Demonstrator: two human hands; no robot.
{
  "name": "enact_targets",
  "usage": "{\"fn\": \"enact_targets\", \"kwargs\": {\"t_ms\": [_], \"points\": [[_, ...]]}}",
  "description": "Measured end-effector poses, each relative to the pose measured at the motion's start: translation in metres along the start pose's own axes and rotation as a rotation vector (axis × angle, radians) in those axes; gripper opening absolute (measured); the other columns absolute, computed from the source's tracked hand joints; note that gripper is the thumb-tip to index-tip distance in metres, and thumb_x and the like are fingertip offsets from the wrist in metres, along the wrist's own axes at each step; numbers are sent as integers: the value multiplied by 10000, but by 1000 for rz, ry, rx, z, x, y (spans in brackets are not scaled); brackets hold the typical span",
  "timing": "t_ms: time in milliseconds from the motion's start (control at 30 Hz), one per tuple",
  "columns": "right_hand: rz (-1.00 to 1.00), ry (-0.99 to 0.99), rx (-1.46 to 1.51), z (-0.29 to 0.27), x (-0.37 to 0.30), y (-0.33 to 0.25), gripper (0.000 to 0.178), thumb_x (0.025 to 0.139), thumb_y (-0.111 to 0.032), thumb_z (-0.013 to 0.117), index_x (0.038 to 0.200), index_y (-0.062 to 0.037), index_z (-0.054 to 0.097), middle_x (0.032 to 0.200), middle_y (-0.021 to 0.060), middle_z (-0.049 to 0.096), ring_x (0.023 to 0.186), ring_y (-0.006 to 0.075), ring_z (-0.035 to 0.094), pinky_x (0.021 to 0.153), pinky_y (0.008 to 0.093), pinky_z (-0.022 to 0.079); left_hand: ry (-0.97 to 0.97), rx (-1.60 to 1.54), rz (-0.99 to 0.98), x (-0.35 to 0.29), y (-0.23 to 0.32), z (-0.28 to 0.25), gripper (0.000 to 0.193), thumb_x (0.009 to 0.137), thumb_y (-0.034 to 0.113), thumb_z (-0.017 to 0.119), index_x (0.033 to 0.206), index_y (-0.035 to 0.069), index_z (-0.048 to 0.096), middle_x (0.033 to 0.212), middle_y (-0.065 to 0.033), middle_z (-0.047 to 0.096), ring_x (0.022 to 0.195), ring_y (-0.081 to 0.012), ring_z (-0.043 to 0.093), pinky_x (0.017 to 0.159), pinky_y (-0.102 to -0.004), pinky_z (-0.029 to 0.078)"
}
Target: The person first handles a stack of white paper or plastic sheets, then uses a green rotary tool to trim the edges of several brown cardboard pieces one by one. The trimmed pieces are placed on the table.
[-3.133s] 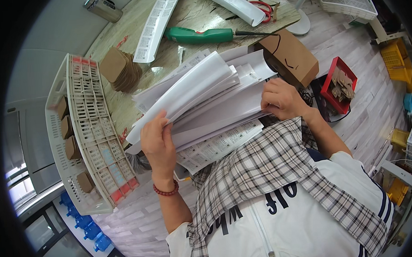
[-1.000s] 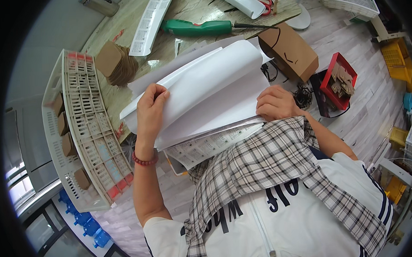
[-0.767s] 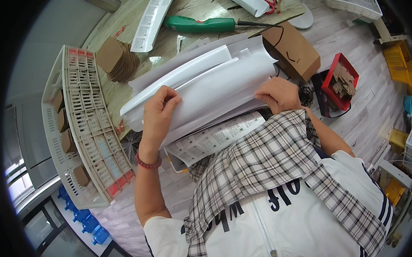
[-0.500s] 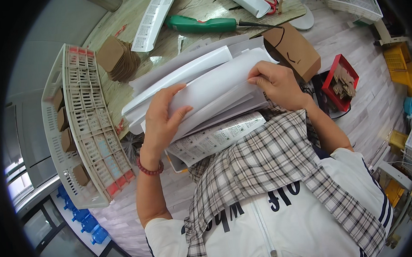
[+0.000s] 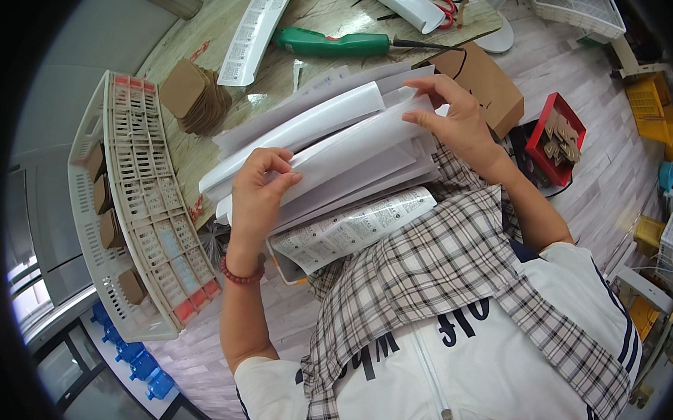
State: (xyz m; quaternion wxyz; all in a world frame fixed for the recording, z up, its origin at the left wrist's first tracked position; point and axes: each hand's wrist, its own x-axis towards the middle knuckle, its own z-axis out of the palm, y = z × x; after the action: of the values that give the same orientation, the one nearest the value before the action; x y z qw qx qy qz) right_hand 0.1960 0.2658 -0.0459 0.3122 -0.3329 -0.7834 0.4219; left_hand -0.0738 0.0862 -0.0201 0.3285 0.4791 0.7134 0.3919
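A pile of curled white paper sheets (image 5: 310, 121) lies in front of me, over the near table edge. My left hand (image 5: 261, 194), with a red bead bracelet at its wrist, pinches the left end of one glossy sheet (image 5: 356, 147) between thumb and fingers. At the sheet's other end, the thumb and bent fingers of my right hand (image 5: 460, 126) close around its right edge. Nearer to my lap rests a printed label sheet (image 5: 359, 222), its dark print facing up. A green hand tool (image 5: 333, 41) with a black cord lies beyond the pile.
To the left stands a white plastic crate (image 5: 144, 196) beside a stack of brown cards (image 5: 189, 96). Another printed strip (image 5: 250, 37) and red-handled scissors (image 5: 442, 12) lie on the table (image 5: 172, 48). A cardboard box (image 5: 489, 87) and a red tray (image 5: 555, 140) of brown pieces are at right.
The top sheet has come down toward me and its face has narrowed. My right hand has risen slightly, its fingers spreading more. The left hand's fingers have drawn together at the sheet's edge.
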Motion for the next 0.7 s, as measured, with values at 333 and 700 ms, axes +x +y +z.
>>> {"fn": "enact_targets", "kwargs": {"t_ms": [333,700], "points": [[196,-18,551,-4,6,18,536,817,-146,776,1302,-58,567,1043,48,627,942,122,604,871,263,499,-145,-274,-221,30,13,-42,119,886,77,659,824,65,558,732,77,535,677,-2,461,612,-167,357],[441,-64,751,-5,8,-10,326,912,-148,676,1168,34,588,964,72,650,813,116,636,770,249,533,-72,-432,-12,24,44,-66,80,913,46,598,878,44,526,1113,-99,600,962,-121,554,813,-247,455]]}}
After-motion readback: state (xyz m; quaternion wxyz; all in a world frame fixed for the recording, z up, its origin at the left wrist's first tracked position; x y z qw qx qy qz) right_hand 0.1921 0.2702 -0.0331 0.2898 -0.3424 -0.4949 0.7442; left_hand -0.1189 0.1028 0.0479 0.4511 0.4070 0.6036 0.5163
